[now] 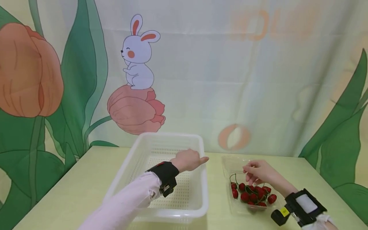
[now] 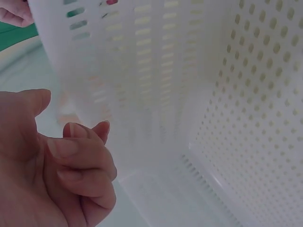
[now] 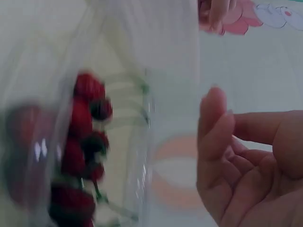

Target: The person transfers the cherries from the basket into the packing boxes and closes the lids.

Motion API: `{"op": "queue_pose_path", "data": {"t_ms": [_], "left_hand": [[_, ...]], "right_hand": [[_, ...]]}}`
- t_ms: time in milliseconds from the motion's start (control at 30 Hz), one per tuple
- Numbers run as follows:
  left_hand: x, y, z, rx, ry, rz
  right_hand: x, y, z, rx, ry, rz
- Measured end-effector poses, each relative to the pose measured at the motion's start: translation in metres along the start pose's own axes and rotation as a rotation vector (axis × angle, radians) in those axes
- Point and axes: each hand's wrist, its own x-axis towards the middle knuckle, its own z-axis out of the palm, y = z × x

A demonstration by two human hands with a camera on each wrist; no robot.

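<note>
A white plastic basket point(image 1: 204, 188) with slotted walls stands on the left of the table. My left hand point(image 1: 187, 160) hovers over its right side, thumb pointing right past the rim. The left wrist view shows that hand's fingers point(image 2: 87, 163) loosely curled beside the basket wall, holding nothing. To the right lies a clear plastic box point(image 1: 234, 206) of red cherries point(image 1: 253, 197), some with green stems. My right hand point(image 1: 260, 171) is above the back of this box. In the right wrist view its fingers bend toward the thumb, with nothing visible between them.
The light yellow table point(image 1: 72, 188) ends at a hanging cloth point(image 1: 273, 80) printed with tulips and a rabbit. A clear flap point(image 1: 230, 162) of the plastic box extends toward the cloth. Bare table separates the basket from the box.
</note>
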Motion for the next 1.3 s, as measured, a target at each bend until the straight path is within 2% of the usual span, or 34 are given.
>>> {"op": "queue_pose_path", "data": {"t_ms": [233,400,533,700,833,1000,1300], "left_hand": [[0.006,0.004,0.015,-0.003,-0.018,-0.020],[0.006,0.006,0.017,-0.015,-0.023,0.004],[0.004,0.008,0.019,-0.046,-0.003,0.024],[0.002,0.009,0.022,-0.081,0.025,0.034],[0.002,0.009,0.024,-0.090,0.035,0.012],[0.000,0.005,0.023,-0.088,0.044,0.002],[-0.008,-0.013,0.019,-0.100,0.046,-0.034]], "right_hand": [[-0.014,0.026,-0.037,-0.215,0.072,0.078],[-0.025,0.037,-0.058,-0.310,0.109,0.104],[-0.028,0.048,-0.067,-0.342,0.129,0.172],[-0.029,0.064,-0.069,-0.343,0.136,0.237],[-0.028,0.072,-0.067,-0.337,0.113,0.268],[-0.026,0.075,-0.063,-0.313,0.071,0.267],[-0.023,0.068,-0.047,-0.237,0.066,0.250]]}}
